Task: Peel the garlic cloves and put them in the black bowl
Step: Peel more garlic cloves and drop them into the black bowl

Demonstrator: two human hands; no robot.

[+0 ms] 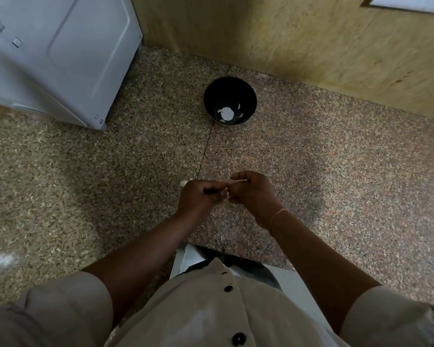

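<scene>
The left hand (198,196) is pinching the garlic clove (226,194) steady while the right hand (251,191), fingers curled on its skin, is likely tearing it; the black bowl (226,87) is sitting well beyond, holding peeled cloves (227,113).

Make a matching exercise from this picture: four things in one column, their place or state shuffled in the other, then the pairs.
Things
1. black bowl
2. garlic clove
3. white appliance
4. thin band

Places or states
A. round the right wrist
B. at the far left of the view
C. pinched between the left hand and the right hand
D. beyond the hands, with peeled cloves inside

Pairs: 1-D, 2-C, 3-B, 4-A
</scene>
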